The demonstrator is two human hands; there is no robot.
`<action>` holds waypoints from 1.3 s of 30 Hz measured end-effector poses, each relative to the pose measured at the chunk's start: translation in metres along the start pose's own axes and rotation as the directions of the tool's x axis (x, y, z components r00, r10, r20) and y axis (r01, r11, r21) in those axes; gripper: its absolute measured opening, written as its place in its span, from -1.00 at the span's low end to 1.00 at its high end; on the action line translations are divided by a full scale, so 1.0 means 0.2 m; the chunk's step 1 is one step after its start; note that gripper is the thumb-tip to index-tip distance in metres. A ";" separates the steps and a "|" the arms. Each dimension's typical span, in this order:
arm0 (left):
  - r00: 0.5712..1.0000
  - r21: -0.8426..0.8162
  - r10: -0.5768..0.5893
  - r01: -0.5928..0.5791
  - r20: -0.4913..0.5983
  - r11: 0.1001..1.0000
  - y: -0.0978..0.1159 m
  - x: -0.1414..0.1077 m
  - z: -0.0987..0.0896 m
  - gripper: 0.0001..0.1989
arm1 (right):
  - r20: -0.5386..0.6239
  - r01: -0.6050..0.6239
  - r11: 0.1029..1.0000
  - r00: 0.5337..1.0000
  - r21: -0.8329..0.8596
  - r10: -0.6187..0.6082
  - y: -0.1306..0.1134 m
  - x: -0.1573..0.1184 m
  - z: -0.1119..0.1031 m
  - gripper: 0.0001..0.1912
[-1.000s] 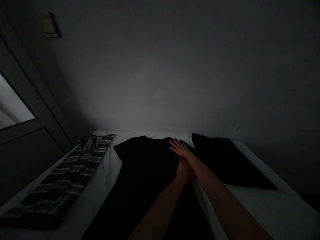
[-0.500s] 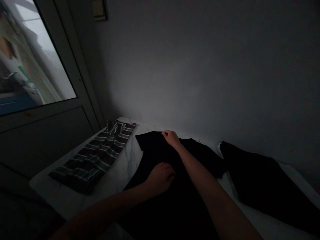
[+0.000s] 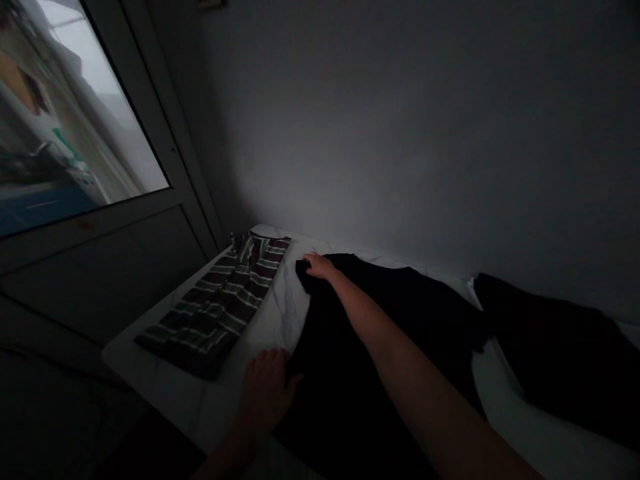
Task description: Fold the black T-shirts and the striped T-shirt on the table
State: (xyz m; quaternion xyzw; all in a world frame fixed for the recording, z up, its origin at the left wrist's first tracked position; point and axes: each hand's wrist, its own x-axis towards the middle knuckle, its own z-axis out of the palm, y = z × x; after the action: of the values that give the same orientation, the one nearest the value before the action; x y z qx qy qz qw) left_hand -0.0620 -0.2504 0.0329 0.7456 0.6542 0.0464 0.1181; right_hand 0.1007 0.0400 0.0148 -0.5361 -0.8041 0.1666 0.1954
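A black short-sleeved shirt (image 3: 350, 347) lies spread on a white marbled table (image 3: 286, 307). At its far left sleeve is my right hand (image 3: 319, 266), fingers closed around the sleeve's edge. My left hand (image 3: 265, 387) rests at the shirt's near left side, partly over the tabletop, its thumb apart from the other fingers and nothing held. Left of the shirt lies a folded striped garment (image 3: 220, 300), dark with pale lines, touched by neither hand.
Another black folded garment (image 3: 560, 347) lies at the right of the table. Behind the table stands a plain grey wall (image 3: 400, 133). A door with a glass pane (image 3: 175, 213) is at the left.
My right hand has moved left along the shirt's far edge to the sleeve. My left hand has moved left and nearer, off the shirt's middle, and opened. The view has shifted slightly.
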 end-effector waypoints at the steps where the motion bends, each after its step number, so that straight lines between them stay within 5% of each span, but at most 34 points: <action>1: 1.000 -0.008 -0.008 0.008 -0.016 1.000 0.00 -0.01 0.01 -0.83 | -0.040 -0.017 1.000 0.999 0.019 0.018 0.01 -0.01 -0.01 -0.65; 4: 0.999 -0.088 0.010 -0.014 -0.041 0.996 0.03 -0.05 0.00 -0.85 | -0.216 -0.088 0.991 0.970 0.099 0.108 0.10 -0.05 -0.07 -0.74; 8: 0.993 -0.216 0.114 -0.115 -0.018 0.970 0.11 -0.14 -0.01 -0.71 | -0.411 -0.184 0.951 0.869 0.250 0.276 0.32 -0.20 -0.23 -0.62; 15: 0.933 -0.221 0.330 -0.295 0.145 0.930 0.24 -0.22 0.07 -0.55 | -0.462 -0.321 0.847 0.728 0.424 0.507 0.67 -0.54 -0.36 -0.61; 24: 0.870 -0.289 0.450 -0.386 0.203 0.876 0.26 -0.20 0.06 -0.61 | -0.395 -0.378 0.831 0.748 0.408 0.533 0.72 -0.65 -0.35 -0.58; 26: 0.814 -0.313 0.520 -0.438 0.258 0.843 0.25 -0.18 0.00 -0.67 | -0.389 -0.378 0.841 0.760 0.387 0.521 0.72 -0.65 -0.36 -0.57; 31: 0.535 -0.461 0.728 -0.563 0.429 0.686 0.25 0.06 -0.20 -0.77 | -0.396 -0.401 0.855 0.763 0.331 0.511 0.70 -0.63 -0.38 -0.62; 33: 0.571 -0.403 0.735 -0.615 0.366 0.678 0.31 0.29 -0.24 -0.76 | -0.414 -0.417 0.856 0.751 0.306 0.514 0.70 -0.62 -0.39 -0.65; 35: 0.712 -0.209 0.669 -0.636 0.212 0.743 0.40 0.56 -0.24 -0.74 | -0.430 -0.433 0.857 0.741 0.280 0.515 0.68 -0.61 -0.38 -0.68; 37: 0.844 0.017 0.532 -0.534 0.064 0.845 0.53 0.82 -0.18 -0.71 | -0.445 -0.443 0.862 0.738 0.248 0.507 0.65 -0.62 -0.37 -0.75; 39: 0.881 0.071 0.472 -0.470 -0.016 0.880 0.66 1.04 -0.09 -0.66 | -0.458 -0.448 0.870 0.742 0.204 0.489 0.61 -0.64 -0.35 -0.75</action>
State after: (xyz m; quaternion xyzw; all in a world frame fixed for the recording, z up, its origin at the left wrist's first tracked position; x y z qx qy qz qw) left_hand 0.0904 -0.0580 0.0645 0.8849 0.4562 0.0646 0.0683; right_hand 0.2773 -0.0294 -0.0002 -0.7368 -0.5583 0.0994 0.3682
